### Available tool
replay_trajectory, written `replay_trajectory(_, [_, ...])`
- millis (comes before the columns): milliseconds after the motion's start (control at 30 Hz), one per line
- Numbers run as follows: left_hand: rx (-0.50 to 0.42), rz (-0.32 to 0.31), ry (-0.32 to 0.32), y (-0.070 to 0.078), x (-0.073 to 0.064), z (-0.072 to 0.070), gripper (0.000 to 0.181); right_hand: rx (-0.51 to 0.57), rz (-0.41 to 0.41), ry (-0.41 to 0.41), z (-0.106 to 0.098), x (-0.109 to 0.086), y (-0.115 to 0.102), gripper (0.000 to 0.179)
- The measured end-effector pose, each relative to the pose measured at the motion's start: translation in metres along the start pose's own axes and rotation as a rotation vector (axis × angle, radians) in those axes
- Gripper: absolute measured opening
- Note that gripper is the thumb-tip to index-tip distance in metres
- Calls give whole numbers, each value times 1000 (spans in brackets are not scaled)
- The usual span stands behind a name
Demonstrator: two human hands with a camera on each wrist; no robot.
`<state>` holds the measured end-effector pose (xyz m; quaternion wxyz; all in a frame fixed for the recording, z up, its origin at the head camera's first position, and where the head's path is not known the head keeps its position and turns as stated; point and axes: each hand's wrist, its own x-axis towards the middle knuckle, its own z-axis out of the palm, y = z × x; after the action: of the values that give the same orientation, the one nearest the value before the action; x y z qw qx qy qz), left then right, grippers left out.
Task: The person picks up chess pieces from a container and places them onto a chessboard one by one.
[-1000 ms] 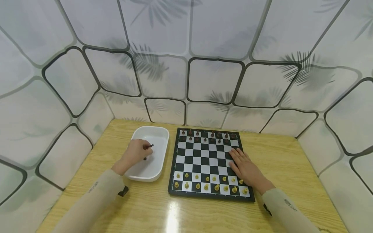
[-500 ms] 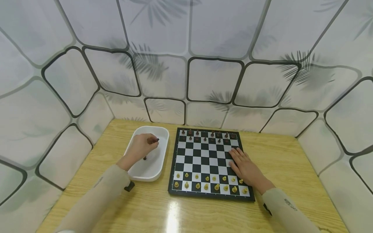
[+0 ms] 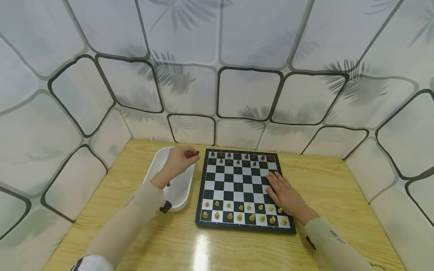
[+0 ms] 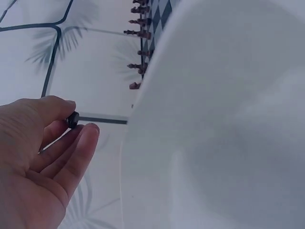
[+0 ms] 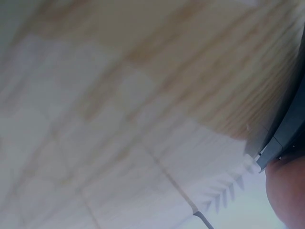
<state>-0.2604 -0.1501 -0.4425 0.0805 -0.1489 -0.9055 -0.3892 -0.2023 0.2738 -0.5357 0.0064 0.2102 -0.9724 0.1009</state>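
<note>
My left hand [image 3: 177, 162] pinches a small dark chess piece [image 4: 72, 119] between thumb and fingertips, above the far right rim of the white tray [image 3: 183, 195]. Which piece it is cannot be made out, as the fingers cover most of it. Another dark chess piece [image 3: 168, 184] lies in the tray. To the right, the chessboard [image 3: 238, 187] bears yellow pieces [image 3: 240, 216] in two near rows and dark red pieces [image 3: 246, 155] in two far rows, with gaps among them. My right hand [image 3: 287, 195] rests flat on the board's right edge, fingers extended.
Board and tray stand side by side on a wooden table [image 3: 169, 241], a narrow strip of wood between them. A patterned wall [image 3: 190, 90] closes off the back and both sides of the table.
My left hand has lifted from inside the tray and moved right and away, carrying the dark chess piece toward the board's far left corner. The right hand has stayed in place.
</note>
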Motion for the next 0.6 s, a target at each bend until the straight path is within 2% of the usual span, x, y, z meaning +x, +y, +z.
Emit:
replay_trajectory(300, [-41,35,-26,17,28,21,22,-1,-9,-4,-1,0,0,61])
replay_trajectory(600, [-108,8,-78,40,51,46,22,6,-4,3,0,-1,0,63])
